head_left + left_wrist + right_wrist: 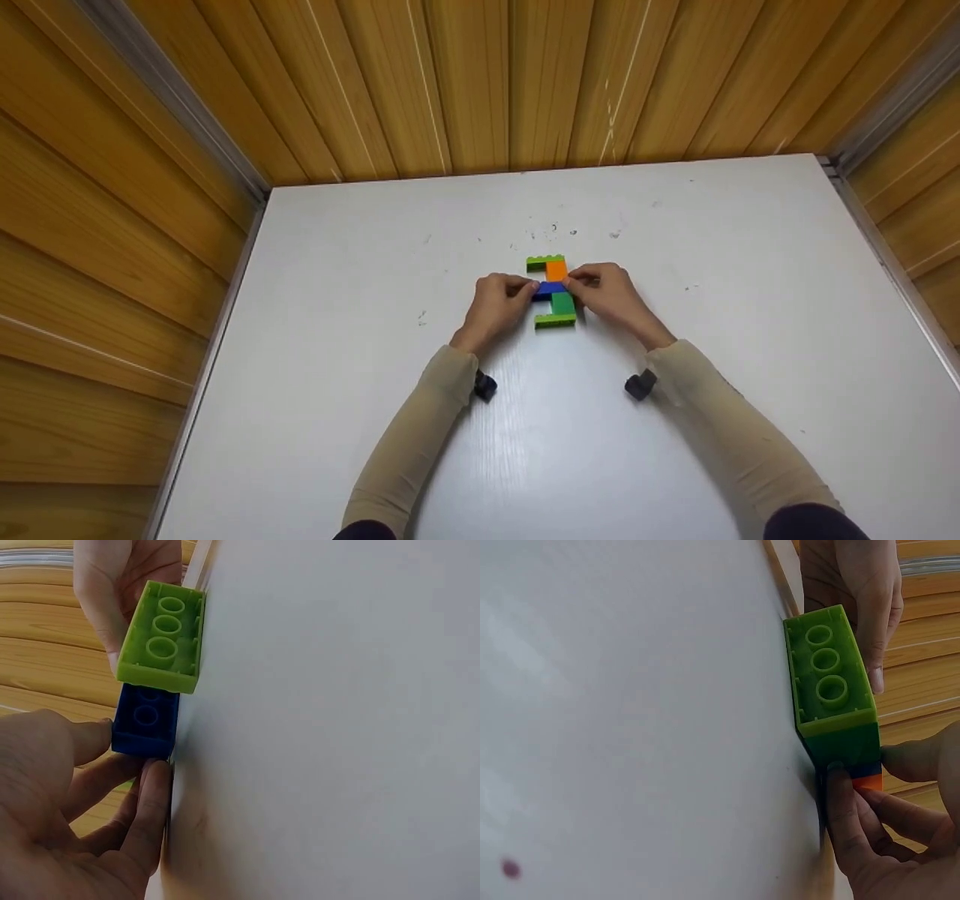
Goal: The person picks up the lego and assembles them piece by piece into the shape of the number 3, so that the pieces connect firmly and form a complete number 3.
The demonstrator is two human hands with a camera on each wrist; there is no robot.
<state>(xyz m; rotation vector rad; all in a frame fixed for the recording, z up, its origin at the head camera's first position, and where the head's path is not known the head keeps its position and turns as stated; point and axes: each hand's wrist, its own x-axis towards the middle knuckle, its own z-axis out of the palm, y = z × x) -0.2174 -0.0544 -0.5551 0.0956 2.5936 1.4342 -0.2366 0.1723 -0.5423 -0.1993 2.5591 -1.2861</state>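
Observation:
Several toy building bricks are joined in one piece on the table. A blue brick point(553, 287) is in the middle, between an orange brick point(556, 271) and a dark green brick point(562, 304). Light green bricks form the far end point(545, 259) and the near end point(555, 321); the near one shows its hollow underside in both wrist views. My left hand point(496, 306) pinches the left end of the blue brick between thumb and fingers. At the opposite end, my right hand point(616, 298) grips the blue brick, fingertips right beside the orange and dark green ones.
The white table point(337, 300) carries small dark marks beyond the bricks. Wood-patterned panels point(480, 90) rise behind it and at both sides. A small black wrist camera hangs at the left cuff point(486, 386) and another at the right cuff point(640, 385).

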